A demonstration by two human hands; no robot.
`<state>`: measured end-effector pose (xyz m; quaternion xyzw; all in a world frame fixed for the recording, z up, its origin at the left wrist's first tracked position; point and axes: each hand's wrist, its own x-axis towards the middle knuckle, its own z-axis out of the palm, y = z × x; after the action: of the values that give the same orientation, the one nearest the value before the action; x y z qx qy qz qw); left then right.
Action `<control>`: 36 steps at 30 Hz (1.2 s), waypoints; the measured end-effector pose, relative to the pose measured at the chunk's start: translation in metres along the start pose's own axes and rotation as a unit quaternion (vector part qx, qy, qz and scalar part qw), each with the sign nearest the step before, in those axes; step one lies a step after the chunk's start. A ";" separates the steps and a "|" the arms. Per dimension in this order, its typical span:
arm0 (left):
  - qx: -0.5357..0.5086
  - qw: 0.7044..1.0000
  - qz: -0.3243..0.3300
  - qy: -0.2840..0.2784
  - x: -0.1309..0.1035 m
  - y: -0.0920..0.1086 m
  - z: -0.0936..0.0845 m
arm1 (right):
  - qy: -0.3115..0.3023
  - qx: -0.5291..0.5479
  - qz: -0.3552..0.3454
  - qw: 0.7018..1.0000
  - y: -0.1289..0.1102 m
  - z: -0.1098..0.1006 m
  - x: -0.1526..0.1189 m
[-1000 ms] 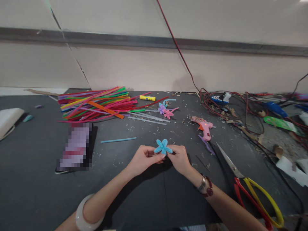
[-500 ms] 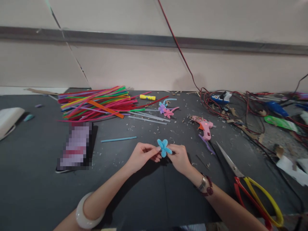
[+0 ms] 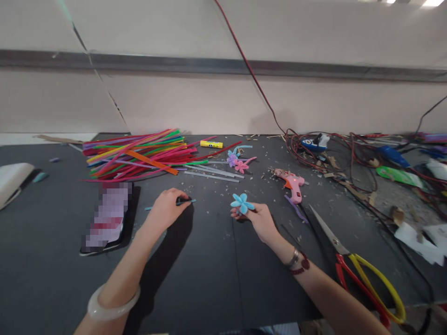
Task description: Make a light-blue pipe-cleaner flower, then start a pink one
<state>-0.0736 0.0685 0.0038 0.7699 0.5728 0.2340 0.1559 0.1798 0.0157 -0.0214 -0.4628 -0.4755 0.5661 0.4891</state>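
Pinched in my right hand (image 3: 258,219) is a light-blue pipe-cleaner flower (image 3: 242,203), its petals spread and facing up, above the dark table. My left hand (image 3: 169,208) is down at the table over a short blue pipe cleaner (image 3: 148,208). The thumb and fingers curl around that strip near its right end, while both ends stick out past the hand. Behind the hands lie a finished purple flower (image 3: 232,160) and a pink flower (image 3: 241,166), with another blue one beside them.
A heap of coloured pipe cleaners (image 3: 139,156) lies at the back left, near a yellow glue stick (image 3: 211,144). Left is a phone (image 3: 108,216). On the right are a pink glue gun (image 3: 292,184), large scissors (image 3: 344,249) and tangled red wires (image 3: 296,149).
My left hand has let go of the blue flower and moved left to the blue pipe cleaner. The flower stays in my right hand, tilted more upward. The view has shifted slightly.
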 end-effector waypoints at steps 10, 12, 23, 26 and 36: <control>-0.279 0.949 -0.032 -0.142 -0.013 0.077 0.005 | 0.005 0.125 0.087 0.988 0.002 0.001 0.002; -0.321 0.934 -0.030 -0.153 -0.018 0.084 0.016 | -0.017 0.128 0.090 0.987 0.004 0.004 0.000; -0.426 0.892 -0.075 -0.131 -0.024 0.084 0.036 | -0.081 0.072 0.061 0.992 0.001 0.013 -0.006; -0.437 0.888 -0.081 -0.115 -0.026 0.084 0.040 | -0.097 0.022 0.035 0.994 -0.003 0.013 -0.006; -0.439 0.889 -0.104 -0.080 -0.025 0.082 0.038 | -0.123 -0.098 -0.069 0.985 -0.013 0.014 -0.012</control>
<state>0.0067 0.0212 0.0091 0.5752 0.4742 0.3818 0.5463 0.1688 0.0039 -0.0061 -0.4018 -0.6157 0.5343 0.4172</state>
